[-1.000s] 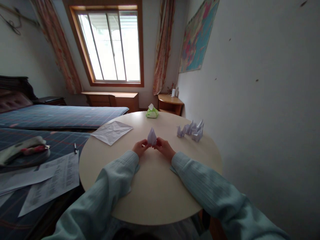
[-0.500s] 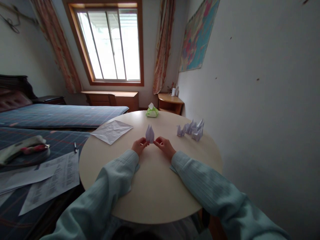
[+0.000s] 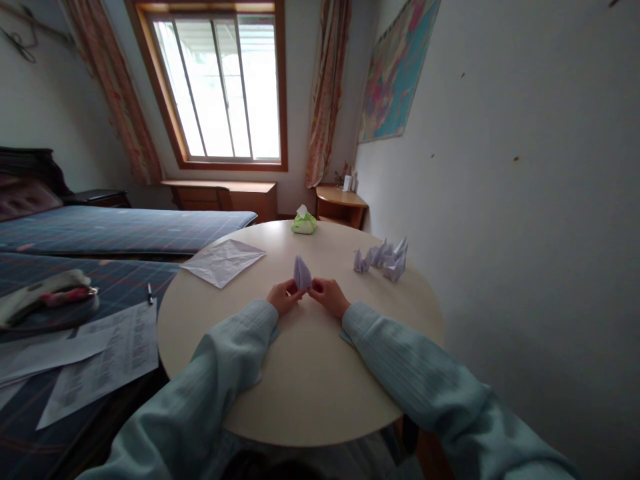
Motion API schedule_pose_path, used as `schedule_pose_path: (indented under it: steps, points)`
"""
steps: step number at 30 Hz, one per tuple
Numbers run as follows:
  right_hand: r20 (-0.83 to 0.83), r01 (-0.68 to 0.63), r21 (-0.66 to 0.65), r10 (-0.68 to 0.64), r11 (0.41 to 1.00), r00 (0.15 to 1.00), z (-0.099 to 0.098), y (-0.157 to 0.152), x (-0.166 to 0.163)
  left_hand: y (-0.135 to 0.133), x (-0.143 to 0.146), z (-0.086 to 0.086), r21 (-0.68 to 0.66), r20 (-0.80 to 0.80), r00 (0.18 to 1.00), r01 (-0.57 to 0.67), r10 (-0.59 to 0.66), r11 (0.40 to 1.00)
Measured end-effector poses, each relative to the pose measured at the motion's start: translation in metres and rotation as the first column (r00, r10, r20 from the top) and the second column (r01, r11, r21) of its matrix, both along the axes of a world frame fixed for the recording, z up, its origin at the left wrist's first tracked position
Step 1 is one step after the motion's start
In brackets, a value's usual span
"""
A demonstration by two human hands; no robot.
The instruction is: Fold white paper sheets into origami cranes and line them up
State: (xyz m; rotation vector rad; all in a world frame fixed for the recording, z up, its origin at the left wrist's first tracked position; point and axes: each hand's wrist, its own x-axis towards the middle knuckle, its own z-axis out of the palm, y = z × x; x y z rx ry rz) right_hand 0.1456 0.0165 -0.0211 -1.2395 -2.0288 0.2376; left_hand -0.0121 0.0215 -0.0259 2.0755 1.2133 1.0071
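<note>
A small folded paper piece (image 3: 302, 274), pale lilac and pointed at the top, stands between my hands over the middle of the round table (image 3: 300, 373). My left hand (image 3: 284, 297) grips its lower left side, fingers closed on the paper. At its lower right corner, my right hand (image 3: 329, 296) pinches the edge between thumb and fingers. The fingertips cover part of the paper's base. Several finished-looking folded paper figures (image 3: 394, 262) stand together on the table to the right.
A creased paper sheet (image 3: 224, 262) lies on the table's left side. At the far edge sits a green tissue pack (image 3: 304, 222). Printed papers (image 3: 127, 360) and a pen (image 3: 150, 293) rest on the bed at left. A white wall (image 3: 525, 233) borders the right.
The folded paper has turned from facing me flat to an angled, narrower view, and its tip sits slightly lower. Both hands have shifted slightly with it and still hold it.
</note>
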Motion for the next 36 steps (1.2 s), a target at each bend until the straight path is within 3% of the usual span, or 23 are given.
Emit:
schedule_pose_path:
  steps: [5, 11, 17, 26, 36]
  points:
    - [-0.023, 0.015, 0.006, -0.015, 1.000, 1.000, 0.002, -0.001, 0.001, -0.002, 0.001, 0.000, -0.064, 0.075, 0.991, 0.119, -0.114, 0.991]
    - [-0.118, -0.195, -0.080, 0.185, 0.977, 0.976, 0.000, -0.002, 0.002, 0.000, 0.000, 0.001, -0.132, 0.200, 0.972, 0.150, -0.122, 0.980]
    - [-0.303, -0.393, -0.208, 0.323, 0.896, 0.897, 0.003, -0.004, 0.002, -0.008, 0.003, 0.010, -0.187, 0.326, 0.927, 0.255, -0.185, 0.949]
    - [-0.303, -0.406, -0.282, 0.321, 0.869, 0.897, 0.009, -0.011, 0.000, -0.004, 0.001, 0.004, -0.219, 0.395, 0.880, 0.369, -0.264, 0.903]
    - [-0.403, -0.479, -0.293, 0.347, 0.828, 0.847, 0.005, -0.006, -0.001, -0.006, 0.000, 0.007, -0.235, 0.426, 0.866, 0.386, -0.262, 0.892]
